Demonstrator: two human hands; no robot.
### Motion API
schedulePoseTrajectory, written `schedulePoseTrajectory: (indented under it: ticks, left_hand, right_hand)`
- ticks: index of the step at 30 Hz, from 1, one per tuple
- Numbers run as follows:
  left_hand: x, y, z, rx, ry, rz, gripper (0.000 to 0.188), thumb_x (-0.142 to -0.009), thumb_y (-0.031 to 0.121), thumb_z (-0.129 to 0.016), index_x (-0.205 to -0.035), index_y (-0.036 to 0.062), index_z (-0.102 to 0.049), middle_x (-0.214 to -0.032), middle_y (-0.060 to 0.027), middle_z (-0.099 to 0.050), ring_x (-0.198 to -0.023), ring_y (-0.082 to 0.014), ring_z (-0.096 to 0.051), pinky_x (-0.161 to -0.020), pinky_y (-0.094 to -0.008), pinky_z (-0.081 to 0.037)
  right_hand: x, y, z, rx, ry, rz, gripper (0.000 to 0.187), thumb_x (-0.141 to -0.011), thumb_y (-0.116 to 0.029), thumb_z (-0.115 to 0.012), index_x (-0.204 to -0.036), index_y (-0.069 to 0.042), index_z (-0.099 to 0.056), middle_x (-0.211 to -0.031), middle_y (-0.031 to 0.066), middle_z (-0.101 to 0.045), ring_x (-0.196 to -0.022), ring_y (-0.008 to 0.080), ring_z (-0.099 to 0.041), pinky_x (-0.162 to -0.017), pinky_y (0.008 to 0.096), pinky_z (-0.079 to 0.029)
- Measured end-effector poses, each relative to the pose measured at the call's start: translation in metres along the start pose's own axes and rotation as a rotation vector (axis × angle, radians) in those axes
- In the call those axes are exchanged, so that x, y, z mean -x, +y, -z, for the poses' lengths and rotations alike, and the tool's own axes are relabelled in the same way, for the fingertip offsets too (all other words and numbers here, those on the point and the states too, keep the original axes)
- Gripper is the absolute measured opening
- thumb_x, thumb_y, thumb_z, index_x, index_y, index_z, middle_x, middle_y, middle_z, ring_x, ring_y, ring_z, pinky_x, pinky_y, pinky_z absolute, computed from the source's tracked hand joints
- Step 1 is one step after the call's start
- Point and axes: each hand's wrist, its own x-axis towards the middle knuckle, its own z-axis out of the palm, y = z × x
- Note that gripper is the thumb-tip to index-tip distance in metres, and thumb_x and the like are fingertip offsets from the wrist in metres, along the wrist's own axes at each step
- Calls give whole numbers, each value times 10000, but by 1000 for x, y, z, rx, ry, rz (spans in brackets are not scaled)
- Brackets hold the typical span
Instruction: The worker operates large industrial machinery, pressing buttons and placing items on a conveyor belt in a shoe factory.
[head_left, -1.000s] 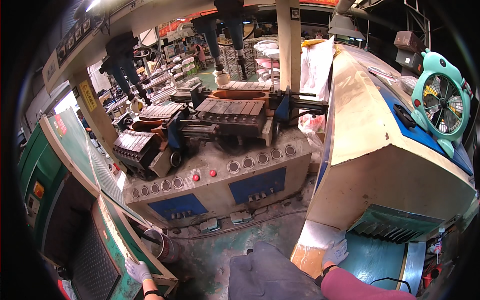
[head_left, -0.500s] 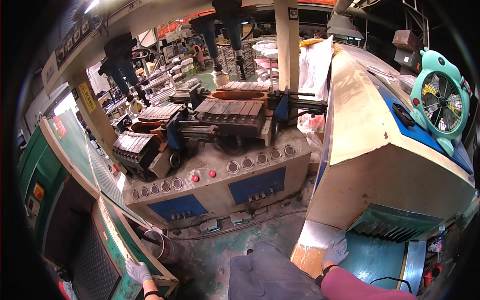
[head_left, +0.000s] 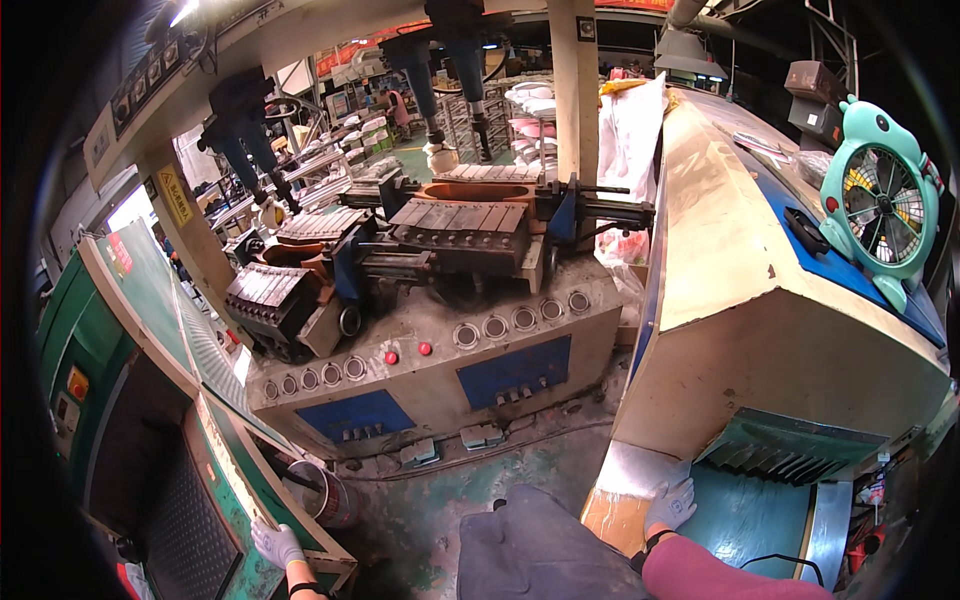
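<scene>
Both gloved hands are well apart and grasp no loose object: the left hand (head_left: 277,543) lies with its fingers extended over the beige-edged green frame (head_left: 229,463) at lower left, and the right hand (head_left: 671,503) rests flat, fingers stretched out, where a brown board (head_left: 613,517) meets the blue-green belt (head_left: 755,515). That belt runs, beside the person's right sleeve (head_left: 715,570), into the opening of a cream housing (head_left: 770,360), where a dark strip curtain (head_left: 775,452) hides whatever is inside. Within the green cabinet (head_left: 60,330) at left, a black studded mat (head_left: 185,525) slopes across the dark interior. Just beyond the frame, a bucket (head_left: 346,503) stands on the floor with a dark, stick-like piece in its mouth; the rest of its contents cannot be made out. Across the floor, the central machine (head_left: 430,375) carries hollow orange moulds (head_left: 480,188). Beside the cream housing stands a white sack (head_left: 632,140) with yellow at its top, its contents hidden; below it, a clear plastic bag (head_left: 625,245) shows something reddish. Farther back, racks (head_left: 535,125) hold pale and pink pieces.
</scene>
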Motion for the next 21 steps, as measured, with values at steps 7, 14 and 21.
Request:
schedulePoseTrajectory:
  ticks: [7, 14, 21]
  left_hand:
    - [-2, -7, -2, -15, 6, 4, 599, -789, 181, -640, -1359, 83, -484, -1468, -126, -445, -1356, -273, -405, -1131, -392, -315]
    - [1, 1, 5, 3, -22, 12, 603, -788, 187, -640, -1361, 87, -480, -1461, -125, -451, -1362, -273, -398, -1136, -396, -307]
    - [0, -1, 4, 0, -6, 2, 593, -788, 179, -634, -1353, 84, -481, -1457, -125, -454, -1356, -273, -406, -1130, -396, -317]
  right_hand:
    - [2, -2, 0, -13, -1, -2, 699, -997, -498, -383, -1528, -62, -255, -1532, 115, -374, -1425, 228, -335, -1162, 479, -240]
    - [2, -1, 2, 5, -8, -16, 695, -995, -492, -390, -1526, -63, -259, -1531, 114, -375, -1423, 230, -338, -1161, 482, -237]
    - [0, 0, -1, 4, -6, -1, 696, -996, -492, -385, -1526, -59, -256, -1533, 114, -373, -1423, 234, -337, -1160, 487, -238]
